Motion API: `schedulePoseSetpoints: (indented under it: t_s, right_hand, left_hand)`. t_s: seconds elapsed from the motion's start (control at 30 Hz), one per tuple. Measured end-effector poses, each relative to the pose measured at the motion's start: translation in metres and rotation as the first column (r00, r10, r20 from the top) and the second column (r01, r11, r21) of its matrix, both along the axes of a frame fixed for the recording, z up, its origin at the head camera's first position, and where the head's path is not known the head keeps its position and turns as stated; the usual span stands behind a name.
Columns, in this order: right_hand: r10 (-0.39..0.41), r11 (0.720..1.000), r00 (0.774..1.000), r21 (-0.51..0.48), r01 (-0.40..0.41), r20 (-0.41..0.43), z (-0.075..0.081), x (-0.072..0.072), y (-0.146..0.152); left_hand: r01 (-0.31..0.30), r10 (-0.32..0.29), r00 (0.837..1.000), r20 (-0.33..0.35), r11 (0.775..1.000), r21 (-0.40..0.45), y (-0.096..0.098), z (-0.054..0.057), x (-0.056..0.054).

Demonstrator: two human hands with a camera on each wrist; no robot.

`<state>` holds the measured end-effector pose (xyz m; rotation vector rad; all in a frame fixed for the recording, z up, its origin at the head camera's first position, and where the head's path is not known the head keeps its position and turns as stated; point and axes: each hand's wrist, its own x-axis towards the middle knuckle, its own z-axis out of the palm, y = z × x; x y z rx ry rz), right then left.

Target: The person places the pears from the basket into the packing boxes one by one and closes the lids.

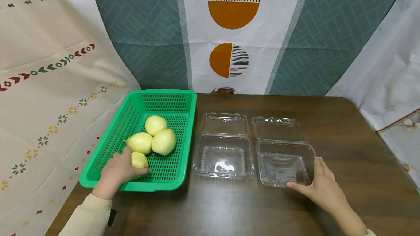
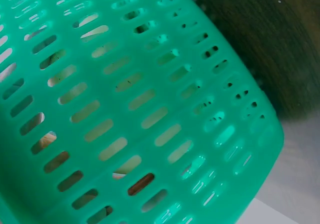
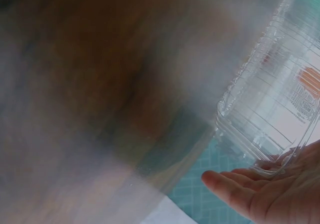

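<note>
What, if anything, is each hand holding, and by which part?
The left hand holds the nearest pale yellow fruit around its left side; the right hand touches the right clear plastic clamshell at its near right corner, without a clear grip.

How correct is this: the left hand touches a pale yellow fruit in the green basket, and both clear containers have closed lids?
One thing is wrong: both clear containers have open lids, as the head view shows. The left hand does touch a pale yellow fruit in the green basket.
</note>
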<state>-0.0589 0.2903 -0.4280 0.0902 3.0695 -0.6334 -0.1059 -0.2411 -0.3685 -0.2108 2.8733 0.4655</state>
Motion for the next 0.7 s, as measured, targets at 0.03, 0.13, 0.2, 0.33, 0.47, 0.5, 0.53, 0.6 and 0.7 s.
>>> schedulePoseSetpoints:
  t_s: [0.03, 0.13, 0.2, 0.33, 0.47, 0.5, 0.53, 0.6, 0.7]
  right_hand:
    - [-0.002, 1.0, 1.0, 0.003, 0.002, -0.004, 0.0001, 0.0003, 0.0001]
    - [-0.007, 1.0, 1.0, 0.012, 0.007, -0.019, 0.0002, 0.001, 0.0003]
    - [-0.007, 1.0, 1.0, 0.014, 0.007, -0.026, 0.0, 0.0012, 0.0004]
    - [-0.005, 1.0, 1.0, 0.006, 0.005, -0.005, 0.0002, 0.0015, 0.0002]
    - [-0.005, 1.0, 1.0, -0.001, 0.006, 0.028, 0.0008, 0.0017, -0.0008]
    - [-0.006, 1.0, 0.999, -0.001, 0.006, 0.032, 0.0009, 0.0016, -0.001]
    - [-0.005, 1.0, 0.999, -0.001, 0.005, 0.033, 0.0009, 0.0013, -0.0012]
    - [-0.004, 1.0, 0.999, -0.001, 0.004, 0.031, 0.0009, 0.0009, -0.0014]
    - [0.003, 1.0, 1.0, -0.006, -0.003, 0.031, 0.0007, 0.0003, -0.0016]
  left_hand:
    - [0.002, -0.002, 1.0, -0.001, 1.0, 0.002, 0.0003, 0.0006, 0.0005]
    - [0.002, -0.002, 1.0, -0.012, 1.0, 0.008, 0.0014, 0.0022, 0.0027]
    - [0.002, -0.001, 1.0, -0.031, 1.0, 0.006, 0.0021, 0.003, 0.0042]
    - [0.007, -0.006, 0.997, -0.08, 1.0, 0.012, 0.0038, 0.0041, 0.0063]
    - [0.012, -0.007, 0.992, -0.127, 0.999, 0.043, 0.0057, 0.0029, 0.007]
    - [0.01, -0.003, 0.991, -0.137, 0.999, 0.052, 0.0063, 0.0025, 0.0072]
    - [0.007, 0.002, 0.989, -0.147, 0.998, 0.061, 0.0068, 0.002, 0.0073]
    - [0.001, 0.011, 0.987, -0.163, 0.997, 0.074, 0.0078, 0.0016, 0.0072]
    - [-0.011, 0.027, 0.983, -0.179, 0.996, 0.09, 0.0093, 0.0013, 0.007]
